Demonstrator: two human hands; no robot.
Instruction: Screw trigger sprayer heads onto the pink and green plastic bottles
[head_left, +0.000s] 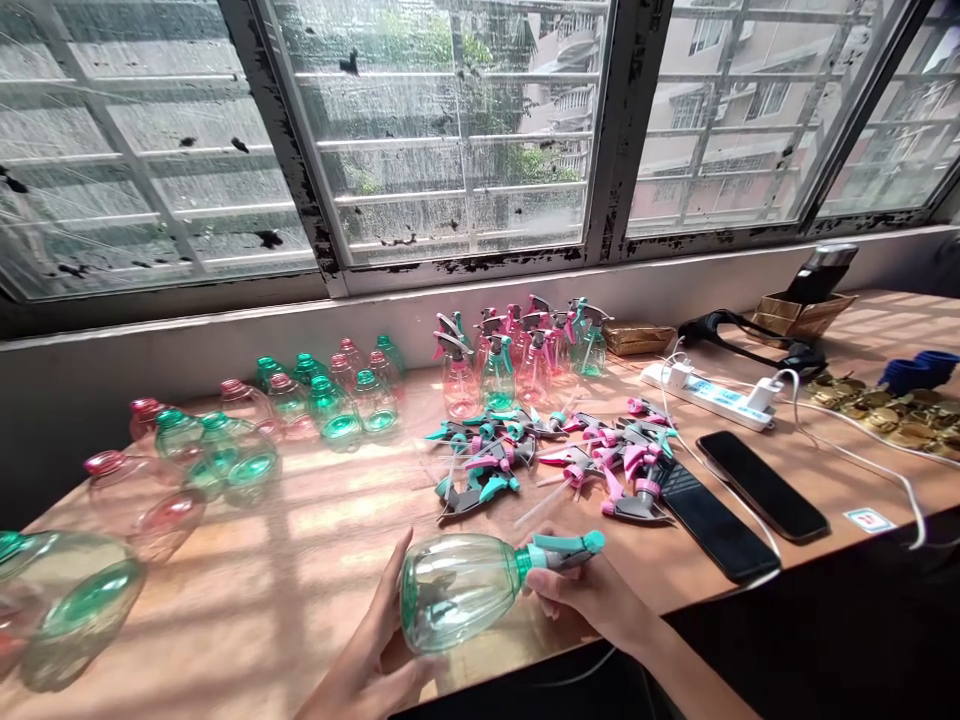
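Note:
A clear green-tinted spray bottle (457, 585) lies on its side between my hands at the near edge of the wooden table (315, 560). My left hand (379, 655) wraps around its base. My right hand (581, 590) grips the teal and grey trigger head (562, 548) fitted on the bottle's neck. A heap of loose pink and teal trigger heads (555, 455) lies just beyond. Further back stand finished spray bottles (517, 360) with heads on.
Several open pink and green bottles (300, 410) stand along the left and back. Two phones (739, 500) lie at the right, by a white power strip (709, 393) with cables. Gold discs (885, 410) and blue caps (919, 368) sit far right. Windows run behind.

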